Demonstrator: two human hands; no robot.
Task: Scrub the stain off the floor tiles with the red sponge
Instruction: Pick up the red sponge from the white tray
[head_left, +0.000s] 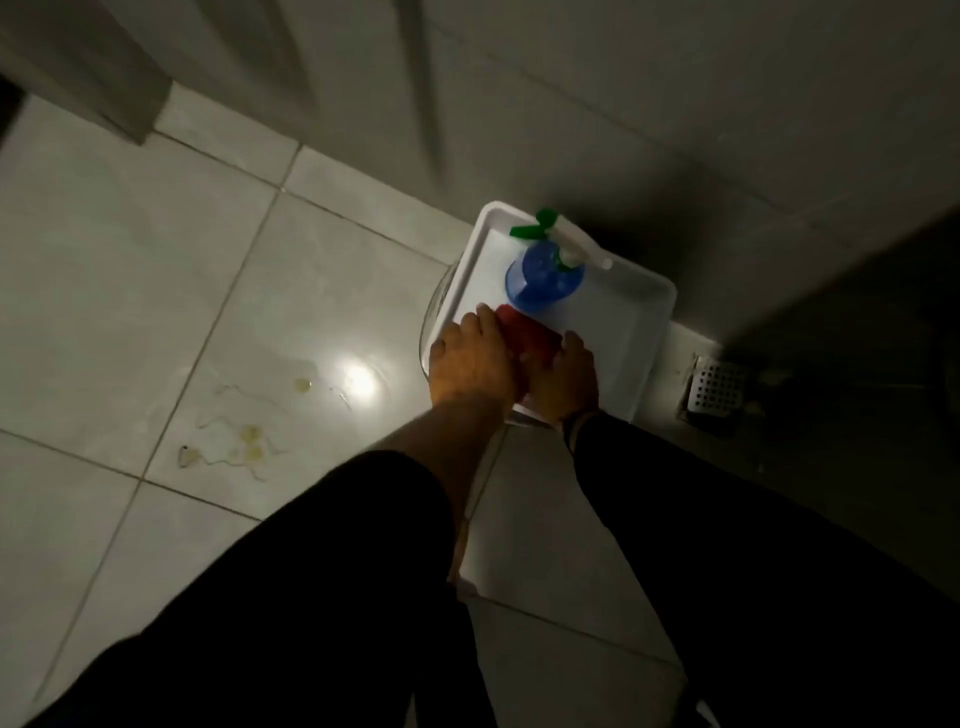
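Observation:
The red sponge (531, 336) lies on a white tray (641, 312) near the wall. My left hand (467, 361) lies over its left side with the fingers curled on it. My right hand (567, 379) presses against its right end. Together the hands hide much of the sponge. The stain (244, 434) is a group of yellowish blotches and thin squiggly lines on the pale floor tiles (104, 291), well to the left of the tray and apart from both hands.
A blue spray bottle (543, 275) with a green trigger stands on the tray just behind the sponge. The tray rests on a clear container (434, 312). A square floor drain (719, 389) sits to the right. A lamp glare (358, 382) shines beside the stain. The wall is close behind.

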